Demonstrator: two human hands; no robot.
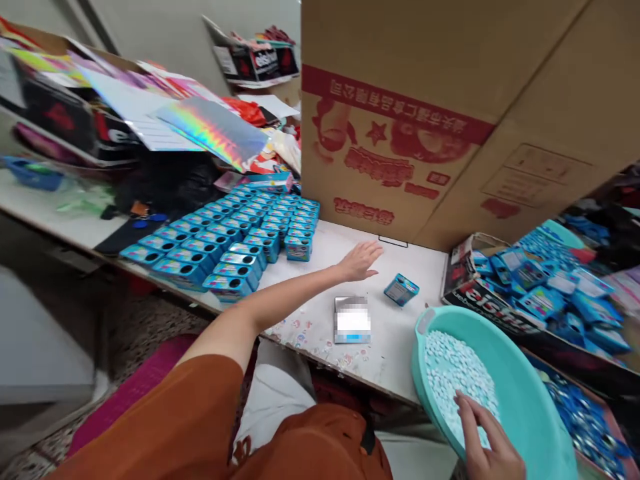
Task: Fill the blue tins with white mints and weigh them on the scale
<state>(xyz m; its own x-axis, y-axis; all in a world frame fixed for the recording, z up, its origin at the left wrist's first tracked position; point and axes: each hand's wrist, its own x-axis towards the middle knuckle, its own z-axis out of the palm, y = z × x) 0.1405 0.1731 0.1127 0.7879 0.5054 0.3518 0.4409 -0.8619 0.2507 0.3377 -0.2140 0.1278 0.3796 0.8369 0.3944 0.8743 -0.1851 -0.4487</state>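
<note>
My left hand [361,261] is over the white table [385,353], fingers spread and holding nothing. To its right a single small blue box [401,289] lies tilted on the tabletop. Nearer me sits a flat item [353,320], its face blurred out, with a blue strip along the front. Over the turquoise basin [530,393] my right hand [483,433] has thumb and index finger brought together; anything between them is too small to make out. Small pale blue pieces [460,363] fill the basin's left part, just beneath those fingertips.
Rows of blue boxes [235,233] cover the table's left. A large cardboard carton [400,133] stands along the back. At the right is an open box [500,307] heaped with blue boxes, with a tray of dark blue pieces [580,413] below it. Shiny sheets [215,133] pile up back left.
</note>
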